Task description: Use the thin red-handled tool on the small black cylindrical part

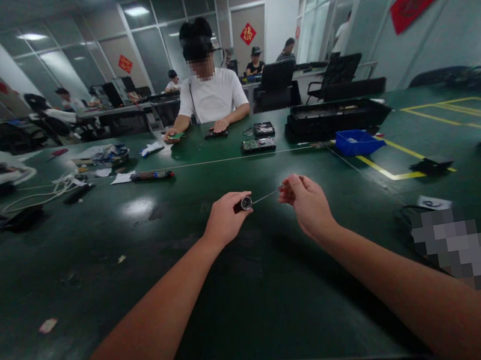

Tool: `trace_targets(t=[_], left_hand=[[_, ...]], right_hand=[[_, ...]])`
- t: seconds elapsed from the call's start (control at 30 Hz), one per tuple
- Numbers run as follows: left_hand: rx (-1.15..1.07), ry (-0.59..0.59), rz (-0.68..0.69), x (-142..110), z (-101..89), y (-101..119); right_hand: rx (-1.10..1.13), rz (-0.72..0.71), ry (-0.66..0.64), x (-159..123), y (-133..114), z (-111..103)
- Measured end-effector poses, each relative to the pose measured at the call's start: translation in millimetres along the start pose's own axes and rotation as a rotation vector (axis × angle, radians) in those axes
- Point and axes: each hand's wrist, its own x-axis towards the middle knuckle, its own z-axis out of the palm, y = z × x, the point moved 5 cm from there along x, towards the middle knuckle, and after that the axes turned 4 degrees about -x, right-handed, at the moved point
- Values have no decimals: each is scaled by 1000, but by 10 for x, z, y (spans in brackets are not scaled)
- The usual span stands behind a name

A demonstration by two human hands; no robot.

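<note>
Over the middle of the green table (244, 289), my left hand (223, 218) is closed around a short dark cylinder with a silver-rimmed round end (246, 203). That end faces me and looks partly hollow. To its right, my right hand (308, 203) is pinched on a thin metal rod (266, 196). The rod slants down to the left, its tip close to the cylinder's rim; I cannot tell whether they touch. My right fingers hide the rod's other end.
Across the table a person in a white shirt (217, 95) handles parts. Two hard-drive-like units (259, 145) lie near them. A black tray (335, 119) and a blue bin (358, 142) stand right. A dark handheld tool (153, 175) and white cable (42, 198) lie left.
</note>
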Motion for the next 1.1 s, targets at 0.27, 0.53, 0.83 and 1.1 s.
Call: trace_targets(t=[0.27,0.53,0.83,1.1], left_hand=[[21,6,-61,-9,6,-44],[19,3,-37,-14,26,-51],[1,14,-48,-20,36,-97],[27,31,-62,-14,13,-90]], right_hand=[[-371,-275,-37,-190,-257,60],[-604,-432,-171,-269,-346,167],[-748,-517,-213,-319,-341,208],[-746,-568,-188,-372,-399,204]])
